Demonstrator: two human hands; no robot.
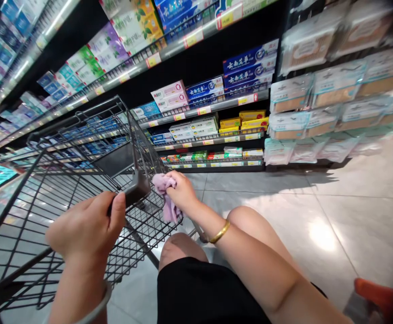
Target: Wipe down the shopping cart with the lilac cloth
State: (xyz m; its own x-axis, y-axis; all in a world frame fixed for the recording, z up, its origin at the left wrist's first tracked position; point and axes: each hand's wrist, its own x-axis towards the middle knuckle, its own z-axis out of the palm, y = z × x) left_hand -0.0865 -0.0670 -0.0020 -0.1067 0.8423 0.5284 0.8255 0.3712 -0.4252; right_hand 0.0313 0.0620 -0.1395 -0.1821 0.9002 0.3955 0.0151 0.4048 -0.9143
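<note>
A black wire shopping cart (129, 265) stands before me on the left. My left hand (88, 225) is wrapped round its dark handle (138, 188), with the thumb lying along the top. In my right hand (182, 191) is a bunched light purple cloth (171, 209), its loose end hanging down. The cloth lies against the wire side of the cart, just right of the handle's end. Fingers of the right hand are closed on the cloth and partly hidden by it.
Shelves with boxed goods (201, 90) line the aisle ahead and to the left. Packets hang on a rack (318, 99) at the right. Grey tiles (284, 198) cover the floor. An orange object (375, 290), blurred, is at the lower right. My bent knees are close to the cart.
</note>
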